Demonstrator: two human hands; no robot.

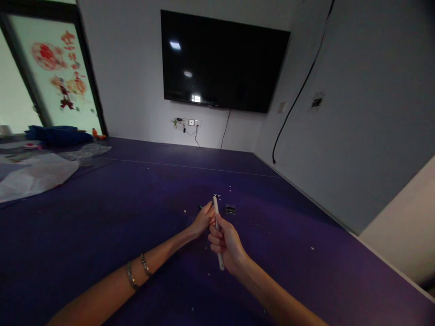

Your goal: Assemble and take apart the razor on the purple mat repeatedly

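My right hand [226, 242] is closed round a slim white stick-like tool [215, 209], held tilted with its lower end showing below my fingers. The tool's kind cannot be made out. My left hand [203, 220] reaches in beside it, fingers pinched together close to the tool's upper end. A small dark thing [200, 207] pokes out at the left hand's far side; what the fingers hold is mostly hidden. Just beyond the tool's tip lies a small white-and-dark piece [217, 196]. Right of my hands, a small clear packet or case with dark contents [230, 209] rests on the purple surface.
White scraps [312, 248] are scattered over the purple surface [152, 181]. Clear plastic sheeting [41, 174] and a dark blue cloth bundle [57, 135] lie at the left. A black cable [292, 106] hangs down the right wall. A television [220, 63] is mounted ahead.
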